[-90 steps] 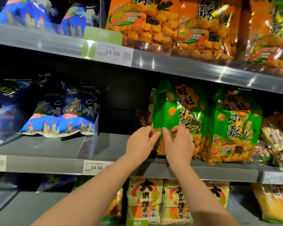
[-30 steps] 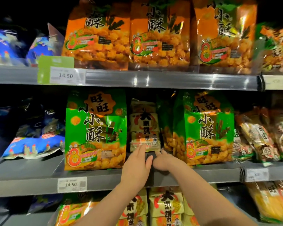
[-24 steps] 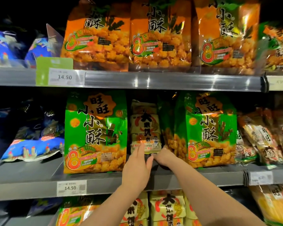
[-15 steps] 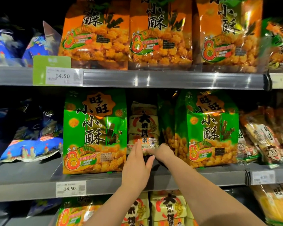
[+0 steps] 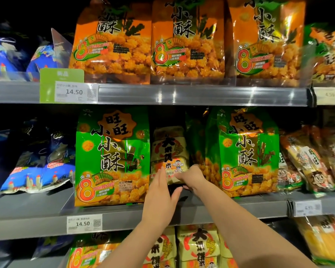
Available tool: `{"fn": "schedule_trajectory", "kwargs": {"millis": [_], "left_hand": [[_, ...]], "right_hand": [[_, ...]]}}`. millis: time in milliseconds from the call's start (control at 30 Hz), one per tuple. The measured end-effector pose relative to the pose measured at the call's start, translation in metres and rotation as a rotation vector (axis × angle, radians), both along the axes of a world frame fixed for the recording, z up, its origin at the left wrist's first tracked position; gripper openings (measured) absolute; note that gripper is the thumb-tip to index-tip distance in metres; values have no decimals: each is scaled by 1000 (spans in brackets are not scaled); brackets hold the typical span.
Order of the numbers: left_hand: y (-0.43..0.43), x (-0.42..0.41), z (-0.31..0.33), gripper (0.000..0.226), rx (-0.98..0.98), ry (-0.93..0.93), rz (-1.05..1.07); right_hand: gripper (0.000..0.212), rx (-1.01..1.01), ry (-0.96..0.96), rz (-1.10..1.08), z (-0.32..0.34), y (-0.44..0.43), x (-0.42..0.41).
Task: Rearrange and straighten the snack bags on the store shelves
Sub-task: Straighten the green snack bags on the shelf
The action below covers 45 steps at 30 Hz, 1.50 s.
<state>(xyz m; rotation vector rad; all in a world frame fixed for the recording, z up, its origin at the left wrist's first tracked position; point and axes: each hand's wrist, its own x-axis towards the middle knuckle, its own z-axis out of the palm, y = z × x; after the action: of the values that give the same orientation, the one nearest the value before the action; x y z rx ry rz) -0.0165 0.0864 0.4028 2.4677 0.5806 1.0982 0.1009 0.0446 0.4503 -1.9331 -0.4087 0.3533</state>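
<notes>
On the middle shelf (image 5: 240,207) a pale yellow rice-cracker bag (image 5: 169,151) stands set back in the gap between two green snack bags, one on the left (image 5: 112,157) and one on the right (image 5: 248,151). My right hand (image 5: 191,177) grips the yellow bag's lower right corner. My left hand (image 5: 160,196) lies flat, fingers together, against its lower left edge. Both forearms rise from the bottom of the view and hide the bag's base.
Three orange snack bags (image 5: 188,39) line the top shelf above a 14.50 price tag (image 5: 74,91). Blue bags (image 5: 39,171) lie at the left, brown cartoon-face packs (image 5: 313,161) at the right. More yellow cracker bags (image 5: 197,248) fill the shelf below.
Three seconds ago both hands held a green bag; that bag now stands upright at the left. Since then both hands have closed on the yellow bag, which sits slightly higher.
</notes>
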Motion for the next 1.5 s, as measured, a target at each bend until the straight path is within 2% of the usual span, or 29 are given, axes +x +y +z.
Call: {"fn": "schedule_trajectory", "kwargs": {"millis": [67,167,467,733,967,1167,1300,1433,1500], "left_hand": [[-1,0,0,80,12,-9,-1],[-5,-4,0,83,34,-32,-18],[-20,-22,-4,85,0,-79,-77],[-50,-49,-15,84,59,-49,17],[-80,-63,-34,76,-43,18,46],[-111,-56,-59,72,-30,148,-35],[-126,-47,-79,60,-24,262,-42],[-125,-46,-107,39,-13,389,-60],[-118,-50,-124,33,-50,414,-62]], "right_hand": [[64,91,28,21,1,-10,-7],[59,160,-34,2,0,-18,-16],[59,145,-190,-45,7,-59,-47],[59,325,-329,-57,19,-117,-73],[62,457,-208,2,-24,-185,-87],[48,566,0,84,-81,-245,-74],[47,554,97,128,-125,-273,-59],[52,520,241,164,-177,-274,-49],[70,482,289,184,-206,-265,-48]]}}
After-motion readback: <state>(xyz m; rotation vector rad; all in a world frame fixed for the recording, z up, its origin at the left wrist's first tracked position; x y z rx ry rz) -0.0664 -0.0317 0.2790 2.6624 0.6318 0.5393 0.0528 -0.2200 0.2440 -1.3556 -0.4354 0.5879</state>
